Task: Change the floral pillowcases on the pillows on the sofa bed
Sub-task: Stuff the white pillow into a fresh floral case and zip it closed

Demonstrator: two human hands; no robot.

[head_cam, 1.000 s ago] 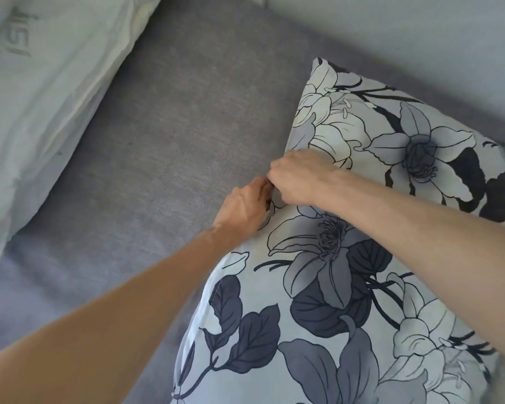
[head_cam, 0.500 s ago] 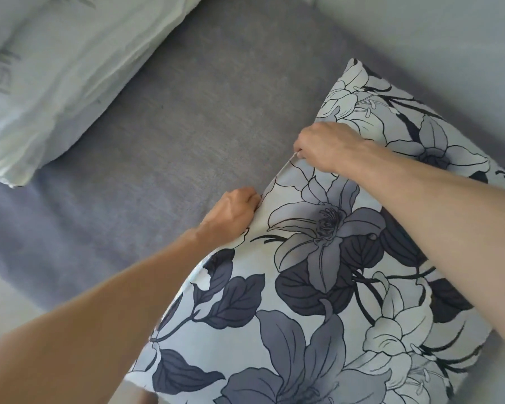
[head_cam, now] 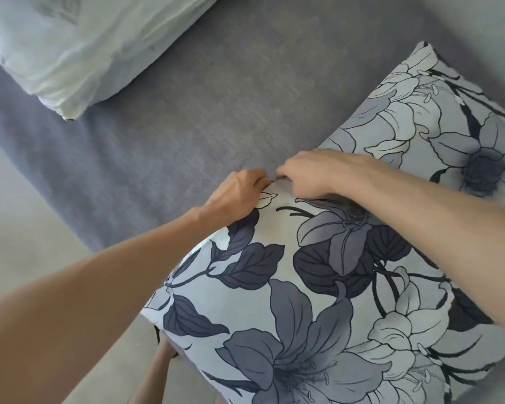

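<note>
Hands pinch pillowcase edge

Both hands meet at the far left edge of the floral pillow (head_cam: pixel 318 287): left hand (head_cam: pixel 236 193) and right hand (head_cam: pixel 312 173) each pinch the pillowcase there. A bare pillow (head_cam: pixel 79 48) lies well left, on the sofa bed (head_cam: pixel 216 112).

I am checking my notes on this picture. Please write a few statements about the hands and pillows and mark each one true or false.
1. Both hands pinch the same edge of the floral pillow. True.
2. The left hand rests on the plain pale pillow. False: it grips the floral pillow's edge.
3. The right hand and the left hand nearly touch. True.
4. The floral cover is already off. False: it still covers the pillow.
5. The pale pillow lies on the grey sofa bed. True.
</note>
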